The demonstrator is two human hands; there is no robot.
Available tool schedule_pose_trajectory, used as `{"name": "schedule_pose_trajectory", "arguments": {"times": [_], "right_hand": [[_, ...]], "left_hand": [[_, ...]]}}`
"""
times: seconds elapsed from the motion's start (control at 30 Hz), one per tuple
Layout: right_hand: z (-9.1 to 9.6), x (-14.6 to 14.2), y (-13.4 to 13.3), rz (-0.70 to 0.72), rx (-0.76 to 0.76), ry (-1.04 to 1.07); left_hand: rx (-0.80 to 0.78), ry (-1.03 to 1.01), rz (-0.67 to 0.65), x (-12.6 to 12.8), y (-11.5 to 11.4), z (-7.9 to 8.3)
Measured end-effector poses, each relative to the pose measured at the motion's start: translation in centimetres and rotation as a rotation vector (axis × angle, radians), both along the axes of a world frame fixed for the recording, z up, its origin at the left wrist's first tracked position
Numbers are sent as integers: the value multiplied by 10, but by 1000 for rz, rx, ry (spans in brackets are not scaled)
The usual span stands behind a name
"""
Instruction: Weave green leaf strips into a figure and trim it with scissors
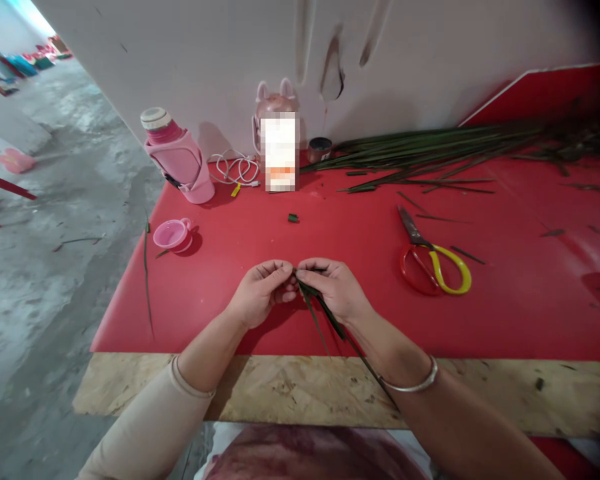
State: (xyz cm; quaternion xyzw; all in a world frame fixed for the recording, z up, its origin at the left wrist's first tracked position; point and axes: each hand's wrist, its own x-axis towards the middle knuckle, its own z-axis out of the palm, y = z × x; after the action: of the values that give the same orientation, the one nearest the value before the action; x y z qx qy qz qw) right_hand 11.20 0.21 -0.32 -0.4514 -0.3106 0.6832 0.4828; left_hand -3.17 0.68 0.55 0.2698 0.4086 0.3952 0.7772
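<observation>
Both hands meet over the front middle of the red-covered table [260, 233]. My left hand [265, 288] pinches the end of some green leaf strips between thumb and forefinger. Close beside it, my right hand [333, 287] is closed on the same leaf strips [334, 319], which hang down under the palm and trail past the right wrist toward the table's front edge. How the strips are folded between the fingertips is too small to make out. Beyond the hands lies a small folded piece of green leaf [293, 218].
Scissors [433, 257] with red and yellow handles lie at right. A pile of long leaves [405, 150] runs along the back. At left stand a pink bottle [183, 163] and a pink cup [173, 235]. A white cable [235, 168] lies near a blurred-out upright screen [280, 150].
</observation>
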Motion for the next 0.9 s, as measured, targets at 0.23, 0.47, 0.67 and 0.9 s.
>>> {"name": "schedule_pose_trajectory", "arguments": {"times": [0.23, 0.47, 0.67, 0.9], "right_hand": [[-1, 0, -1, 3, -12, -40], [2, -1, 0, -7, 35, -218], [1, -1, -3, -38, 212, -468], [3, 20, 43, -104, 385, -854]], "left_hand": [[26, 72, -16, 4, -2, -3], [44, 130, 234, -3, 8, 0], [161, 168, 433, -13, 16, -8], [234, 239, 504, -12, 17, -13]]}}
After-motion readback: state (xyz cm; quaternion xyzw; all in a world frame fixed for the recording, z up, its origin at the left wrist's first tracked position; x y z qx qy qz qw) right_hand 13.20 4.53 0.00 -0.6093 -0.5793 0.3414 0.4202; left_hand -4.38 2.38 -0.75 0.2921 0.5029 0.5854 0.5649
